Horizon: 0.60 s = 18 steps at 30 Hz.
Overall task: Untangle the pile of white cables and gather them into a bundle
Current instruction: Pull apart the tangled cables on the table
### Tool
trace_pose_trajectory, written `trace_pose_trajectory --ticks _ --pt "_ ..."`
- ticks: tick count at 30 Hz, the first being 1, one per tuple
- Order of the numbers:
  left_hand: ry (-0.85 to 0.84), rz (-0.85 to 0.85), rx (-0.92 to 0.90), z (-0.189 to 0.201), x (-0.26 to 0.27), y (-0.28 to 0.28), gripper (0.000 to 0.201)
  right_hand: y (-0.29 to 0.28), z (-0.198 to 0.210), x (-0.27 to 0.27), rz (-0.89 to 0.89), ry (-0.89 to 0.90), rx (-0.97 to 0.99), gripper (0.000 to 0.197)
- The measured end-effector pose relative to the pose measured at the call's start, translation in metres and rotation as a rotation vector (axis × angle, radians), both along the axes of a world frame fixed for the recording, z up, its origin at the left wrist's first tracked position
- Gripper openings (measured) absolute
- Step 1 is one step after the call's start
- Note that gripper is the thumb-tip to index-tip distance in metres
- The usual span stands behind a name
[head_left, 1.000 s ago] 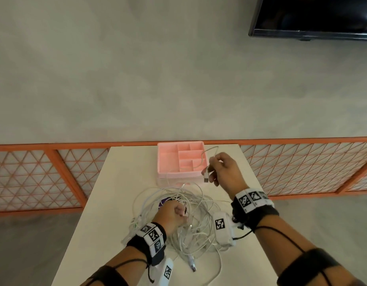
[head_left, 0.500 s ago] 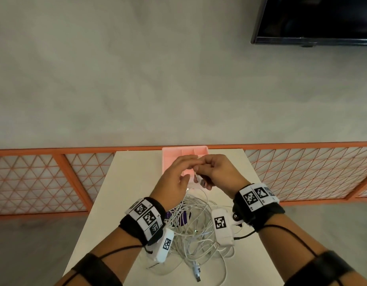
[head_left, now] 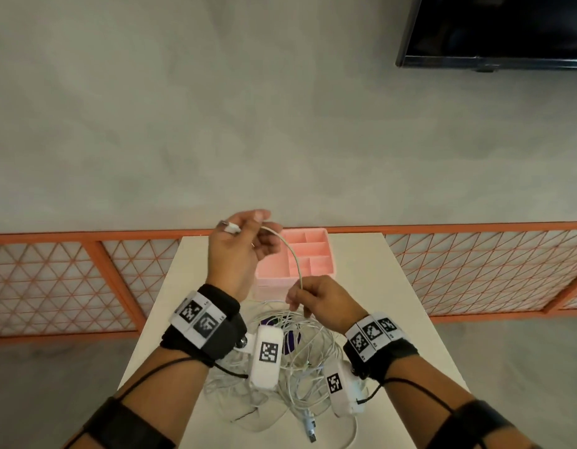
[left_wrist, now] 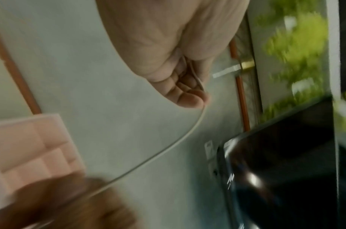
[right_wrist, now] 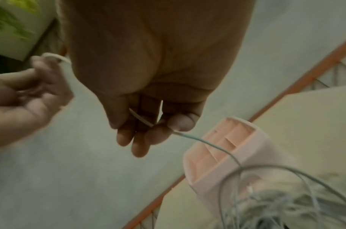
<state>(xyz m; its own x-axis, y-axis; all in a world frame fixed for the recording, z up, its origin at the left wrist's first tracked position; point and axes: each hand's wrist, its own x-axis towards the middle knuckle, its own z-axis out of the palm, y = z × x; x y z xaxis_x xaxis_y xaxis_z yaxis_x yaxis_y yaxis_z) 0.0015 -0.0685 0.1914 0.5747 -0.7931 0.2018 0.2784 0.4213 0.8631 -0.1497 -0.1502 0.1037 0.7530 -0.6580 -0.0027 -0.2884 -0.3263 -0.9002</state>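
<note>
Moved: the left hand (head_left: 240, 251) has lifted one thin white cable (head_left: 295, 257) end away from the right hand (head_left: 316, 301).
Fingers: both hands pinch that cable.
Progress: the tangled white cable pile (head_left: 300, 367) lies on the worktop (head_left: 371, 286) below the fingers, mostly unsorted.

We read this as an indoor office-like or lab room: grey concrete floor (head_left: 280, 124), black wall-mounted screen (head_left: 494, 27), orange lattice railing (head_left: 475, 270), small white table (head_left: 371, 270). Greenery (left_wrist: 297, 38) shows outside.

two hands (head_left: 245, 254), one tray (head_left: 326, 270), perhaps several cables (head_left: 300, 361)
</note>
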Motion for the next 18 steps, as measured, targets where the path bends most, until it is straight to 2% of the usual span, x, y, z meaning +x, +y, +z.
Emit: trace_pose_trajectory --ticks 3,6,9,11,13,16,18 --pt "0.251 0.042 -0.1 0.019 0.026 0.004 0.008 -0.002 -0.026 -0.013 -0.032 0.057 0.026 0.028" --pt "0.488 0.084 -0.215 0.031 0.052 0.011 0.011 -0.009 -0.057 -0.028 -0.082 0.159 0.065 0.027" --pt "0.558 0.133 -0.271 0.034 0.069 0.014 0.015 -0.017 -0.082 -0.045 -0.141 0.286 0.113 0.024" --pt "0.524 0.138 -0.242 0.03 0.074 0.014 0.017 -0.024 -0.089 -0.053 -0.192 0.314 0.174 0.023" --pt "0.427 0.152 -0.148 0.021 0.073 0.012 0.024 -0.031 -0.081 -0.055 -0.282 0.229 0.274 0.025" --pt "0.062 0.216 0.069 -0.005 0.061 0.008 0.031 -0.039 -0.045 -0.046 -0.377 0.057 0.314 0.029" --pt "-0.217 0.165 0.191 -0.027 0.048 0.003 0.03 -0.04 -0.011 -0.034 -0.374 -0.049 0.271 0.032"
